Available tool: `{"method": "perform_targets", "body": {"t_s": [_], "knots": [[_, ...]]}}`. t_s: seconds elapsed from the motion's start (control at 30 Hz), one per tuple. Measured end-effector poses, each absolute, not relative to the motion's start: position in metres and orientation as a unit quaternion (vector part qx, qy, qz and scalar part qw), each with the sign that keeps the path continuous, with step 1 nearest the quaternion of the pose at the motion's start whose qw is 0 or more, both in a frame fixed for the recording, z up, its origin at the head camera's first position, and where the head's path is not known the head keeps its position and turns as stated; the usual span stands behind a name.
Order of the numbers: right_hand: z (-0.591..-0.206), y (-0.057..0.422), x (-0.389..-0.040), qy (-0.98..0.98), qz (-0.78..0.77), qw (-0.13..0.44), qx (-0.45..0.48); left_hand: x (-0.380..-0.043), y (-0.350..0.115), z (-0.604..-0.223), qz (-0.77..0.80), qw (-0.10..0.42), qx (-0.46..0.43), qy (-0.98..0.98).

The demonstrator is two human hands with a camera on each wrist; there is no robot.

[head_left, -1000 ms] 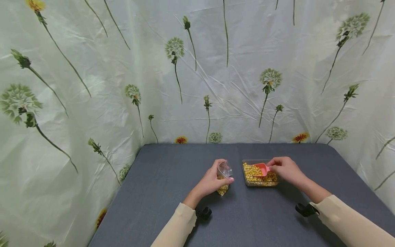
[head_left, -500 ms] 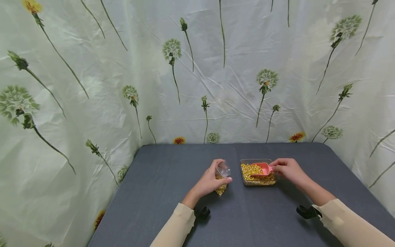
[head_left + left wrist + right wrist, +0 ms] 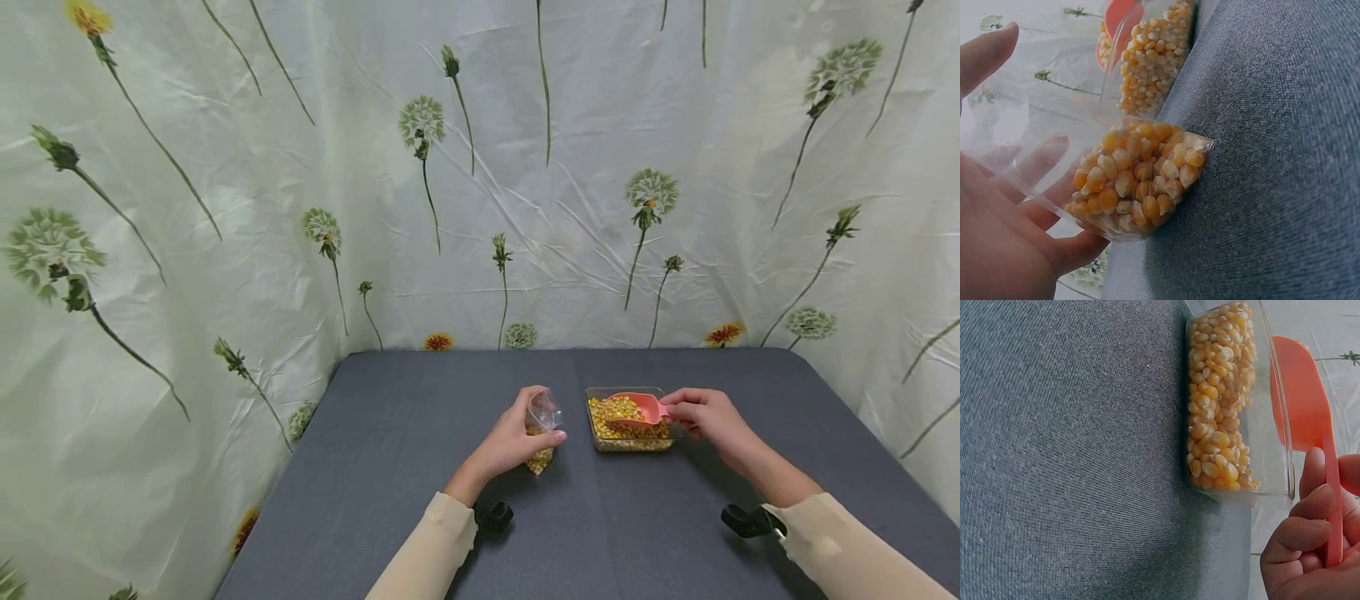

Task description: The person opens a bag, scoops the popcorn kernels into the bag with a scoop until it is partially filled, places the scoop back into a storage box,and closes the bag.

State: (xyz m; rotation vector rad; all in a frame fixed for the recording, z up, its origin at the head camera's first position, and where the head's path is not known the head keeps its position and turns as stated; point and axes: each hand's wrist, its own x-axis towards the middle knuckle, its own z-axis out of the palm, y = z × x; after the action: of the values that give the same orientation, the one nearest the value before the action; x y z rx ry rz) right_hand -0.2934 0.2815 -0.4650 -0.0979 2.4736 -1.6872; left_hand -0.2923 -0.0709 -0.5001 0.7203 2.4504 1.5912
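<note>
My left hand [image 3: 512, 435] holds a clear plastic bag [image 3: 1129, 181] upright by its sides, its mouth spread. Corn kernels fill the lower part of the bag, which stands on the table. To the right sits a rectangular glass container [image 3: 633, 445] of corn kernels [image 3: 1216, 400]. My right hand [image 3: 712, 421] pinches the handle of a pink scoop [image 3: 1302, 390], with fingers and thumb round it. The scoop is raised over the container, level and heaped with kernels in the head view. In the left wrist view the scoop's far side is partly hidden by the bag's film.
A dark grey cloth covers the table [image 3: 405, 467]. Behind and to the sides hangs a pale curtain [image 3: 480, 208] printed with dandelions. Black straps with small devices [image 3: 495, 518] sit at both wrists. The container's glass rim stands between the scoop and the bag.
My right hand has drawn the scoop from among the kernels up above them, now loaded, and shifted slightly right. My left hand and the bag have stayed in place.
</note>
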Motion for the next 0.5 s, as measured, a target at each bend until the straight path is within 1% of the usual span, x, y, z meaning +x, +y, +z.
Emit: {"method": "perform_targets", "body": {"t_s": [0.5], "knots": [[-0.4592, 0.2838, -0.2888, 0.816, -0.573, 0.066, -0.029, -0.2927, -0.0705, -0.4992, 0.532, 0.072, 0.238, 0.809]]}}
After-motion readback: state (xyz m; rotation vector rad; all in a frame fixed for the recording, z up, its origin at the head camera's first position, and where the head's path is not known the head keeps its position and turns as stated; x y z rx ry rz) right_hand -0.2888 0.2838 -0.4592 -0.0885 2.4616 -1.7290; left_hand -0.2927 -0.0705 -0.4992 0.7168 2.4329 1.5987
